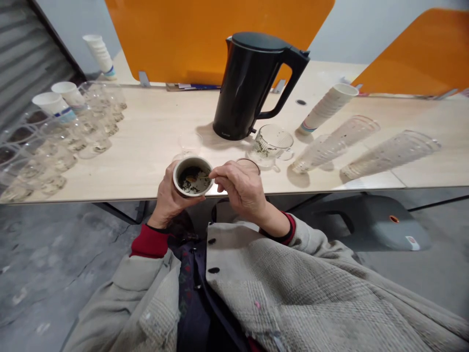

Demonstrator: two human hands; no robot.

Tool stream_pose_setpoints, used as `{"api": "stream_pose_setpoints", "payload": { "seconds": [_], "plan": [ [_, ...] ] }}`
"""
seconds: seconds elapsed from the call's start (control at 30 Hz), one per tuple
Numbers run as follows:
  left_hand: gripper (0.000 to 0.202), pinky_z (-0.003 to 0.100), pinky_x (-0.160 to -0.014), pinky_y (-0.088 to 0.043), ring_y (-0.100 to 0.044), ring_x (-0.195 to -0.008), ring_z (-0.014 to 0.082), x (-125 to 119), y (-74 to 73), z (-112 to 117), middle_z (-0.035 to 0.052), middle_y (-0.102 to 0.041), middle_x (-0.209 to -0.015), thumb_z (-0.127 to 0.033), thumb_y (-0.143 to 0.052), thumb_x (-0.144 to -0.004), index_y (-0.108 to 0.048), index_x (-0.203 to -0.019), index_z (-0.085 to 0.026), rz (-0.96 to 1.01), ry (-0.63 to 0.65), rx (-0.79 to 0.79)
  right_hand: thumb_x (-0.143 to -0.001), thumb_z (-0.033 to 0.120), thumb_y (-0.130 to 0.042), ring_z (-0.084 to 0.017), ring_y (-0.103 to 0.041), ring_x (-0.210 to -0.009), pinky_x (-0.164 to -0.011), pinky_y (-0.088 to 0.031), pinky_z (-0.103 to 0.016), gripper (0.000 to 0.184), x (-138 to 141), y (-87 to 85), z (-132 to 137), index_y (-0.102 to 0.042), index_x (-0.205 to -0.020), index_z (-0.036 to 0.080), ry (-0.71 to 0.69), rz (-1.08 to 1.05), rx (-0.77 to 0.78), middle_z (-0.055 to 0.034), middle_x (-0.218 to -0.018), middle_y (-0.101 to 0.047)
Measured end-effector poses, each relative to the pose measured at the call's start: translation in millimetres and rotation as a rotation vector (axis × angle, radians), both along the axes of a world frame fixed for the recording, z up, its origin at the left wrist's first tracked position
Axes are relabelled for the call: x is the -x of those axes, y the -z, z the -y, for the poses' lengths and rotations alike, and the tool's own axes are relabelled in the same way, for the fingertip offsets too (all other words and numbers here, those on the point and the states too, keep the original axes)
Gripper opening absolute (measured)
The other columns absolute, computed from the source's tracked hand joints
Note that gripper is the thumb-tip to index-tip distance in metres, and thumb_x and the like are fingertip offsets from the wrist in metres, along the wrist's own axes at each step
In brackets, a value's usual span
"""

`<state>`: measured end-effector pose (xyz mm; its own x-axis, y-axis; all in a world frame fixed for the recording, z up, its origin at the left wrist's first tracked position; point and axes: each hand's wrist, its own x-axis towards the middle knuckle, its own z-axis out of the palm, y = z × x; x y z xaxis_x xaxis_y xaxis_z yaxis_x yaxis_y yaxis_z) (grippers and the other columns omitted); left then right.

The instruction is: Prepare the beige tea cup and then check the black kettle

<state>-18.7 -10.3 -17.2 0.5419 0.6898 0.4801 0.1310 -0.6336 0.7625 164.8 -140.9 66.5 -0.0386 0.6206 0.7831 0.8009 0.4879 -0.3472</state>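
Note:
My left hand [167, 199] is wrapped round a small round tin [192, 176] with dark loose tea leaves inside, held at the near edge of the table [154, 132]. My right hand [242, 186] is pinched shut on a small spoon [203, 176] whose tip dips into the tin. Just behind my hands stand a clear glass cup [189, 144] and a clear glass jug [272, 144] with some leaves in it. A black electric kettle [252, 83] stands upright behind them.
Several clear cups with leaves [69, 142] and paper cups [54, 103] crowd the table's left. Stacks of paper cups [327, 107] and clear plastic cups [388, 154] lie on their sides at right. Orange dividers [205, 34] back the table. A grey stool [381, 225] sits below right.

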Motion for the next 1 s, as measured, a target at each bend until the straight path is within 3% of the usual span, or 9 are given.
{"api": "stream_pose_setpoints", "payload": {
  "seconds": [0.43,0.53,0.77,1.0],
  "plan": [
    [0.113,0.050,-0.111,-0.061,-0.069,-0.133,0.0332,-0.7,4.5,-4.5,0.0132,-0.064,-0.150,-0.052,-0.101,-0.065,-0.039,-0.156,-0.028,0.049,0.016,-0.151,-0.112,0.018,-0.052,-0.008,-0.062,-0.063,-0.065,-0.051,-0.022,0.017,1.8,5.1,-3.0,-0.067,-0.104,0.021,-0.130,-0.130,0.096,0.0022,-0.080,-0.068],
    [0.113,0.051,-0.112,-0.061,-0.069,-0.134,0.0334,-1.0,4.3,-4.4,0.0125,-0.064,-0.150,-0.052,-0.101,-0.064,-0.040,-0.156,-0.029,0.038,0.014,-0.149,-0.112,0.026,-0.055,-0.006,-0.061,-0.055,-0.059,-0.051,-0.021,0.020,0.5,3.7,-1.2,-0.070,-0.099,0.022,-0.145,-0.286,0.157,0.0043,-0.075,-0.066],
    [0.110,0.049,-0.114,-0.060,-0.069,-0.134,0.0338,-3.2,3.7,-4.2,0.0137,-0.065,-0.151,-0.047,-0.101,-0.066,-0.042,-0.156,-0.026,0.057,0.002,-0.157,-0.100,0.057,-0.073,-0.007,-0.062,-0.052,-0.050,-0.052,-0.020,0.036,-5.8,2.1,-2.0,-0.070,-0.093,0.022,-0.075,-0.932,0.267,0.0059,-0.070,-0.065],
    [0.105,0.049,-0.116,-0.058,-0.068,-0.136,0.0329,-5.8,2.2,-5.9,0.0132,-0.065,-0.152,-0.046,-0.099,-0.067,-0.044,-0.155,-0.026,0.067,-0.004,-0.132,-0.093,0.057,-0.081,-0.008,-0.066,-0.056,-0.052,-0.056,-0.020,0.036,-16.9,3.9,-8.4,-0.070,-0.093,0.022,-0.082,-1.121,0.198,0.0056,-0.073,-0.066]
  ]
}}
